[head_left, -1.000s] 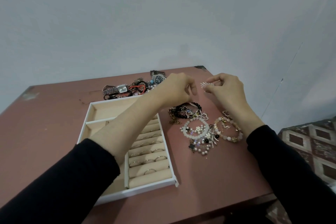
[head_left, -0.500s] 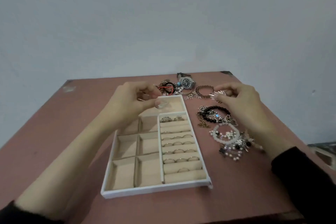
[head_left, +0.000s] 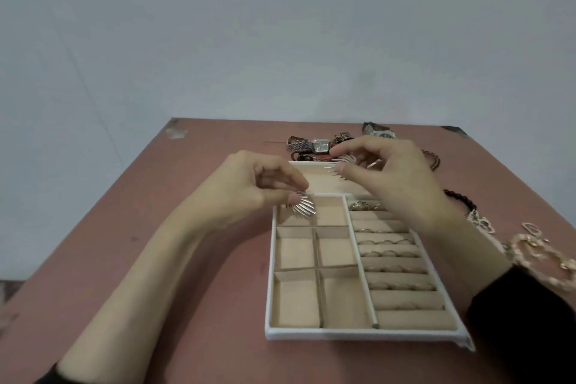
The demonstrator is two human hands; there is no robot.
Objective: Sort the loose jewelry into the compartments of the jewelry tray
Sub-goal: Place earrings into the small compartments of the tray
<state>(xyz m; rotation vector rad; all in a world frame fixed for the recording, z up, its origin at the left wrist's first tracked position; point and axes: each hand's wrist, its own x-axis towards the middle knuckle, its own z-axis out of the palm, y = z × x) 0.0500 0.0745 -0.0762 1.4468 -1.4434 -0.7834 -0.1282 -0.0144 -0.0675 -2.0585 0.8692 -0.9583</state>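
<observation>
head view: your left hand (head_left: 249, 187) pinches one fan earring (head_left: 304, 208) right over the tray (head_left: 343, 334)'s far-left small compartment (head_left: 291, 219); your right hand (head_left: 392, 178) pinches its twin (head_left: 341, 164), farther back.

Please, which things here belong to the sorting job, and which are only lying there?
Job: jewelry tray; fan earring pinched in left hand; matching earring pinched in right hand; rings in the rolls; square watch; round watch; black bracelet; bead bracelet.
Only there: table; wall.
</observation>
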